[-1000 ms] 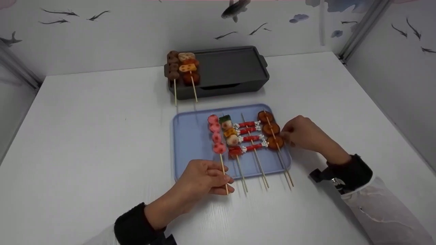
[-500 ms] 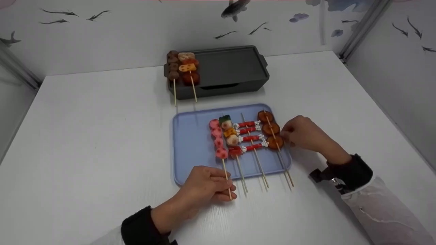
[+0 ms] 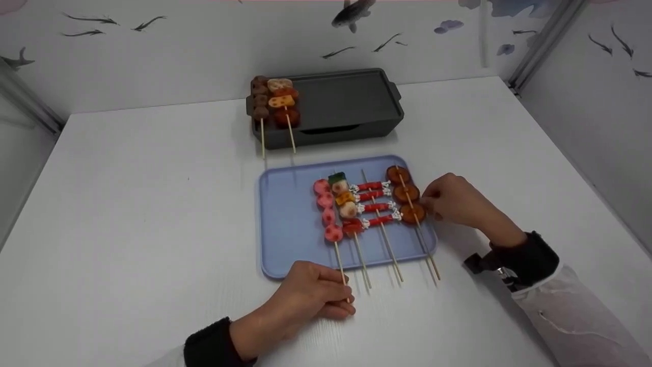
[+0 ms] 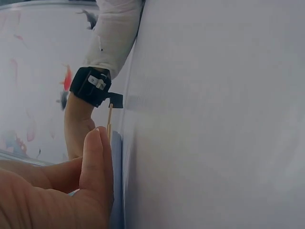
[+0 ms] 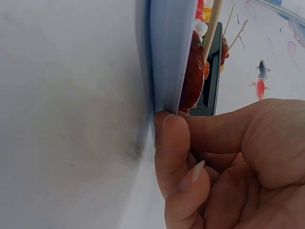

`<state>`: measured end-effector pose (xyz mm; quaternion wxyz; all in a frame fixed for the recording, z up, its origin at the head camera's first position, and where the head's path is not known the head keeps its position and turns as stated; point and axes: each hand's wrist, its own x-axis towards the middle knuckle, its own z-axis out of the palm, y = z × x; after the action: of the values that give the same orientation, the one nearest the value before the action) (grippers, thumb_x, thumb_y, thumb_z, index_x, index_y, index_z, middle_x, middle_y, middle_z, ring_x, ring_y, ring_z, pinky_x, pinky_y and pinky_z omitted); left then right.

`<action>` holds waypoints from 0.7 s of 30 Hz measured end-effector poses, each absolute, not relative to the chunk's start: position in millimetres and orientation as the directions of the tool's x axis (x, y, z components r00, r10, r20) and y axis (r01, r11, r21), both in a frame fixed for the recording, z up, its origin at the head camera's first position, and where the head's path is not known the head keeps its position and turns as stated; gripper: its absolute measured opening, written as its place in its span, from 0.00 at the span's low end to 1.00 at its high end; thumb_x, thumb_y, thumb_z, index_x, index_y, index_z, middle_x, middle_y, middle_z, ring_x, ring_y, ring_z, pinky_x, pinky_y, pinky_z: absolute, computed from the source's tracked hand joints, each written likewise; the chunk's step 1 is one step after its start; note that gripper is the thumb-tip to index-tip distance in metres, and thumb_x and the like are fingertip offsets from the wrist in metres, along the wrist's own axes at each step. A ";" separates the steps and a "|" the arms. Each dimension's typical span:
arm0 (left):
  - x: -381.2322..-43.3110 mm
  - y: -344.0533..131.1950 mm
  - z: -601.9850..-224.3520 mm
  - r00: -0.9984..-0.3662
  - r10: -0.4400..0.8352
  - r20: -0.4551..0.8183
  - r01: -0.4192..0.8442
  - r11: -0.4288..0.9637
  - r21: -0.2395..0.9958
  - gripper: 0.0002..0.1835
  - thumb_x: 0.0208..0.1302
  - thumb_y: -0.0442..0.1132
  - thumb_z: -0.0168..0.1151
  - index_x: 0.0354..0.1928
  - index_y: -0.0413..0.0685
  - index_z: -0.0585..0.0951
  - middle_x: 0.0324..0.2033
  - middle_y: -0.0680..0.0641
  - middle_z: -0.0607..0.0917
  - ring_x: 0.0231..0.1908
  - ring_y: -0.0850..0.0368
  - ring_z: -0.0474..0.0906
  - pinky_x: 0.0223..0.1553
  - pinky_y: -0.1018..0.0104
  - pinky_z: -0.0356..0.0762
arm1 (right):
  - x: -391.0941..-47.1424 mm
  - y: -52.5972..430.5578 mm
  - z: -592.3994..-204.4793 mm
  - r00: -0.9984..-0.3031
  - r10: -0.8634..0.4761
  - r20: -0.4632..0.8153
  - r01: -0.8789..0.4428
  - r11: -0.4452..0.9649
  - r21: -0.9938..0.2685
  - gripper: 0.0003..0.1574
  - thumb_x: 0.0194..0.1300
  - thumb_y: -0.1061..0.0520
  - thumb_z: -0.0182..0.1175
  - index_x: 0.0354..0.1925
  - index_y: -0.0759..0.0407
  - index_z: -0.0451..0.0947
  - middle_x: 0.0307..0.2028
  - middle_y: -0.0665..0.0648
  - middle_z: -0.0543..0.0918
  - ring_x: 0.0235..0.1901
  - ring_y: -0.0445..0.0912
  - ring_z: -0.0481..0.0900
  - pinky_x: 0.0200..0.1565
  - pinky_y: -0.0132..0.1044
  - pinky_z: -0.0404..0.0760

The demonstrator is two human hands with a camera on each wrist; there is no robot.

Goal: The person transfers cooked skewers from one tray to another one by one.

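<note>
Left hand: the left hand [image 3: 313,290] pinches the stick of the pink skewer [image 3: 328,217] close to its near end, just outside the tray's near rim.
Pink skewer: its four beads lie over the middle of the blue tray [image 3: 288,224]; its stick crosses the near rim, the lower end angled slightly to the right; whether the beads rest on the tray floor cannot be told.
Right hand: the right hand [image 3: 451,201] has thumb and finger closed on the tray's right rim, just beside the brown-slice skewer [image 3: 406,193].
Row on the tray: rightward from the pink skewer come the mixed skewer [image 3: 348,210], the red-and-white skewer [image 3: 375,207] and the brown-slice skewer; they stand closely side by side; all three sticks overhang the near rim.
Tray room: a wide stretch of blue floor runs from the pink beads to the left rim; on the right, the brown slices sit close against the rim.
Grill: the dark grill [image 3: 346,102] stands behind the tray, with a narrow strip of table between them; the meatball skewer [image 3: 260,100] and the orange-yellow skewer [image 3: 281,101] lie at its left end, sticks past its front edge; its dark plate extends rightward from them.
Table edges: the white table [image 3: 127,204] spreads broadly left of the tray; its back edge meets the painted wall [image 3: 204,51], close behind the grill.
</note>
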<state>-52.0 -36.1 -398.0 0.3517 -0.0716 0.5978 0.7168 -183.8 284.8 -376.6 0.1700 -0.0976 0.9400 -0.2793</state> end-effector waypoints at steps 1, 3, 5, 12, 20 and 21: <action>-52.2 -36.1 -398.1 -0.745 0.417 -0.521 -0.586 -0.037 0.809 0.13 0.68 0.24 0.66 0.52 0.25 0.82 0.34 0.39 0.90 0.30 0.56 0.90 0.37 0.64 0.89 | -183.7 284.7 -376.7 -0.923 -0.279 -0.263 -0.090 0.825 -0.558 0.11 0.74 0.63 0.61 0.37 0.66 0.87 0.24 0.55 0.81 0.25 0.47 0.76 0.28 0.39 0.75; -52.8 -36.2 -398.1 -0.754 0.414 -0.510 -0.574 -0.038 0.818 0.13 0.68 0.24 0.65 0.53 0.24 0.82 0.34 0.39 0.90 0.29 0.56 0.89 0.36 0.64 0.89 | -183.8 284.7 -376.9 -0.923 -0.288 -0.253 -0.104 0.823 -0.559 0.11 0.74 0.63 0.60 0.36 0.66 0.87 0.23 0.55 0.81 0.25 0.47 0.75 0.27 0.39 0.74; -53.3 -36.4 -397.9 -0.761 0.412 -0.501 -0.565 -0.041 0.824 0.14 0.68 0.24 0.65 0.54 0.23 0.81 0.34 0.38 0.90 0.29 0.56 0.89 0.36 0.64 0.89 | -183.9 284.7 -377.2 -0.924 -0.297 -0.242 -0.117 0.821 -0.559 0.11 0.74 0.64 0.60 0.36 0.66 0.87 0.23 0.54 0.81 0.24 0.47 0.75 0.27 0.39 0.74; -55.1 -37.7 -397.9 -0.755 0.418 -0.504 -0.567 -0.033 0.823 0.18 0.69 0.25 0.65 0.58 0.22 0.80 0.37 0.36 0.90 0.29 0.56 0.89 0.36 0.63 0.89 | -183.1 286.6 -377.6 -0.923 -0.302 -0.236 -0.125 0.819 -0.560 0.11 0.74 0.64 0.60 0.36 0.66 0.87 0.23 0.54 0.81 0.24 0.47 0.76 0.26 0.39 0.74; -55.8 -50.3 -383.1 -0.768 0.429 -0.475 -0.444 0.178 0.878 0.14 0.72 0.30 0.65 0.54 0.27 0.84 0.33 0.39 0.90 0.24 0.57 0.88 0.31 0.63 0.89 | -182.5 285.3 -377.6 -0.924 -0.304 -0.230 -0.130 0.819 -0.559 0.11 0.74 0.64 0.60 0.35 0.66 0.87 0.22 0.53 0.80 0.23 0.46 0.74 0.25 0.38 0.72; -57.1 -52.6 -380.3 -0.781 0.427 -0.455 -0.408 0.202 0.890 0.13 0.72 0.30 0.65 0.52 0.27 0.85 0.32 0.40 0.89 0.24 0.57 0.88 0.31 0.63 0.89 | -182.5 285.3 -377.5 -0.925 -0.304 -0.227 -0.133 0.820 -0.557 0.11 0.74 0.64 0.60 0.35 0.66 0.87 0.22 0.53 0.79 0.23 0.46 0.74 0.25 0.38 0.72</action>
<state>-57.1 -52.6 -380.3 0.3307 0.0068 0.7012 0.6316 -182.5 285.3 -377.5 0.1549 -0.1162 0.9413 -0.2766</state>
